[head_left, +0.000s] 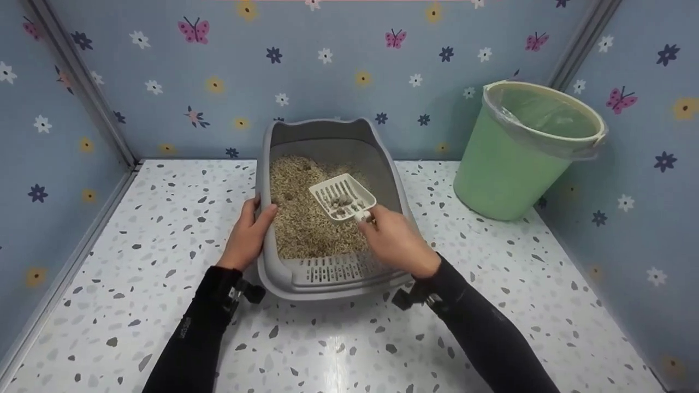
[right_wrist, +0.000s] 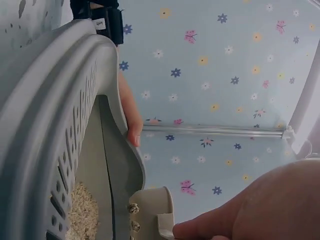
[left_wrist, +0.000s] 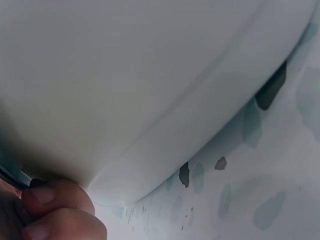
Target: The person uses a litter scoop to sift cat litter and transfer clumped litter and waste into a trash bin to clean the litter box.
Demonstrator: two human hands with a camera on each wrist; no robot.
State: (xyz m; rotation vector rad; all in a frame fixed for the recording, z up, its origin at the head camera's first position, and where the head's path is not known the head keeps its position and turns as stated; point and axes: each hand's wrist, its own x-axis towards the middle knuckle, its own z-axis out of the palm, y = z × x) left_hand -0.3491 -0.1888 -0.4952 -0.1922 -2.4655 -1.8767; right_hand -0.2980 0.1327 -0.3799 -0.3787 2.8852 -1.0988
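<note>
A grey litter box [head_left: 327, 146] with pale brown litter [head_left: 306, 237] stands in the middle of the floor. My left hand [head_left: 246, 234] grips its left rim, the thumb over the edge and the fingers outside; the left wrist view has curled fingers [left_wrist: 62, 200] beside the outer wall. My right hand [head_left: 401, 240] holds a cream slotted litter scoop [head_left: 329, 192] by its handle, over the litter. Several greyish clumps [head_left: 342, 201] lie in the scoop. In the right wrist view the scoop [right_wrist: 155, 202] appears above the box's slotted front ledge [right_wrist: 70, 145]. Most of its handle is hidden by my hand.
A green trash bin [head_left: 508, 169] with a clear plastic liner [head_left: 505, 114] stands at the back right, by the corner. Blue flowered walls [head_left: 327, 71] close off the back and both sides. The floor [head_left: 180, 218] is white with grey specks.
</note>
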